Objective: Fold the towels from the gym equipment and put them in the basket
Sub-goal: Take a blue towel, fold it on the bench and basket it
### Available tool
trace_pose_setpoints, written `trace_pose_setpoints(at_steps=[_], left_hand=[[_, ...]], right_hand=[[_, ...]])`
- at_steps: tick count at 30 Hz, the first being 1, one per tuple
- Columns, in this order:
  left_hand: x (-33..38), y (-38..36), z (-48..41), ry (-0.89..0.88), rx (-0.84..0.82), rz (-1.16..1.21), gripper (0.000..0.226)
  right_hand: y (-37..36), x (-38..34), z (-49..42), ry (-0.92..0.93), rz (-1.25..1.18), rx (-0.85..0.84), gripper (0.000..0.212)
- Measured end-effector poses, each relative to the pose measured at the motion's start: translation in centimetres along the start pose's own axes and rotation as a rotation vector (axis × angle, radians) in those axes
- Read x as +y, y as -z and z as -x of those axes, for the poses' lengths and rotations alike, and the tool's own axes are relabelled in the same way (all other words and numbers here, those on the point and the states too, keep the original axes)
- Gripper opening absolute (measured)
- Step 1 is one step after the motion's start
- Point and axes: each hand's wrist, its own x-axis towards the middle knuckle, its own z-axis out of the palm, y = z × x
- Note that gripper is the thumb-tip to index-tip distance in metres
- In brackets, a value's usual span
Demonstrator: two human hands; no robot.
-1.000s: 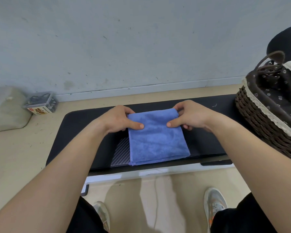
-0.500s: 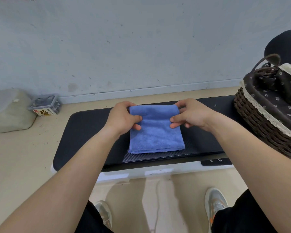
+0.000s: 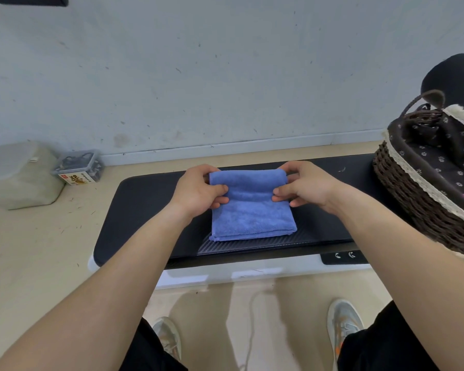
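Blue plush microfibre towel [image 3: 252,212] lies folded into a thick rectangle on the flat black gym machine [image 3: 145,204], its layered edges stacked at the near side and a soft crease across its middle. We pinch its far half with both hands: our left hand [image 3: 196,191] grips the left edge, our right hand [image 3: 306,184] the right. The dark brown wicker basket [image 3: 413,199] with flowered lining stands apart at the right.

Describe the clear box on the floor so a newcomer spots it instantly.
Follow the grey wall down to the floor, left of the black bench. Two containers sit there; the box is the smaller right one, see-through with a yellow-and-red label, unlike the plain pale tub beside it.
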Motion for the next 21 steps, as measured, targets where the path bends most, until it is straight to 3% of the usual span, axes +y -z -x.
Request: trace_pose_setpoints(at_steps=[15, 21], left_hand=[[-1.1, 2.2, 3.6, -0.219, -0.163, -0.313, 0.018], [-1.4, 1.9, 4.8, -0.278, -0.178, -0.475, 0.021]], right_hand=[[1.3, 1.6, 2.7, 0.206, 0.124, -0.211, 0.027], [0.7, 1.6, 4.1, 0.251, 0.294, -0.176, 0.032]])
